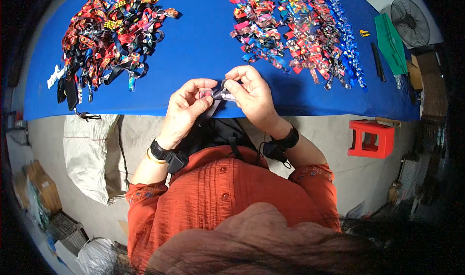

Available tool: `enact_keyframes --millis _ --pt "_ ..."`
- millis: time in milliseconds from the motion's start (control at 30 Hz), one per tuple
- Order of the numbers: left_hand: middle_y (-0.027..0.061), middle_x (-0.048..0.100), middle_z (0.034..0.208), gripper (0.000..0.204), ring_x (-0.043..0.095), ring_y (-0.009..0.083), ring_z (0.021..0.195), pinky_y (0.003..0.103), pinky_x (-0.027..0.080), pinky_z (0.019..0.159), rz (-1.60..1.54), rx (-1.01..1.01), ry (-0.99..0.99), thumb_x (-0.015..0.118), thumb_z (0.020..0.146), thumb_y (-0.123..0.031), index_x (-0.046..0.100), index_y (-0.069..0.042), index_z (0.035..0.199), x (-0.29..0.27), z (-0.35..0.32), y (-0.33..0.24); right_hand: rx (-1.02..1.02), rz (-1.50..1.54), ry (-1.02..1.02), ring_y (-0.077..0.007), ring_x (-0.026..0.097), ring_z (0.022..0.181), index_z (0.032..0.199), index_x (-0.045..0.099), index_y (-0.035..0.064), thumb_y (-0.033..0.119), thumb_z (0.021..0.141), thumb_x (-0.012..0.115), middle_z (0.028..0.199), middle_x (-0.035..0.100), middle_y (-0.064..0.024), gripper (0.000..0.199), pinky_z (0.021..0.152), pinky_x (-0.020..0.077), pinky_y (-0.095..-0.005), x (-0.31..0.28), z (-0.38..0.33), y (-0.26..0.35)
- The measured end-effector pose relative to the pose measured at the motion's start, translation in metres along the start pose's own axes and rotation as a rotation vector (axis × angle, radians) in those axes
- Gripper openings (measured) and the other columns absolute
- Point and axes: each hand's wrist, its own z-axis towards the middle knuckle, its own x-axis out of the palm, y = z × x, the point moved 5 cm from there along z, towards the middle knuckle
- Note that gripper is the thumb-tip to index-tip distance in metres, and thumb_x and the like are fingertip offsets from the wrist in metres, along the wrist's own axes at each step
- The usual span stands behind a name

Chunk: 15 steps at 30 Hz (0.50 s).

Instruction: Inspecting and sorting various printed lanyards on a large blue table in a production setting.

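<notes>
A short dark printed strap [217,95] is pinched between my two hands, just above the near edge of the blue table [203,42]. My left hand [184,103] closes thumb and fingers on its left end, where a pinkish patch shows. My right hand [253,98] grips the other end, which has a pale print and a shiny, clear-looking edge. The fingers partly cover the strap. Beyond my left hand lies a tangled heap of printed straps [114,38], mostly red, black and yellow. Rows of small folded printed straps [295,28] spread beyond my right hand.
Right of the rows lie yellow snips [364,33], dark thin bars [378,62] and a green tray [390,45]. A fan [410,22] stands past the table's right end. On the floor are a red stool [371,138] and a white sack [89,151].
</notes>
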Motion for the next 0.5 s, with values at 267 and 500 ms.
enact_keyframes --millis 267,500 --pt "-0.0019 0.066 0.094 0.025 0.057 0.0058 0.081 0.022 0.047 0.072 -0.116 -0.127 0.002 0.066 0.095 -0.012 0.064 -0.001 0.118 0.007 0.001 0.009 -0.077 0.030 0.022 -0.0023 0.058 0.075 0.112 0.054 0.0023 -0.003 0.096 0.059 0.094 0.059 0.0001 0.018 0.064 0.0493 -0.0195 0.004 -0.003 -0.007" --pt "-0.0018 0.068 0.087 0.018 0.057 0.0048 0.074 0.021 0.046 0.067 0.083 -0.149 0.123 0.071 0.093 -0.017 0.069 -0.002 0.103 0.005 0.002 0.011 -0.136 -0.023 -0.014 -0.0032 0.060 0.076 0.111 0.054 0.0023 -0.005 0.095 0.059 0.094 0.059 -0.0009 0.018 0.063 0.0505 -0.0204 0.004 -0.005 -0.002"
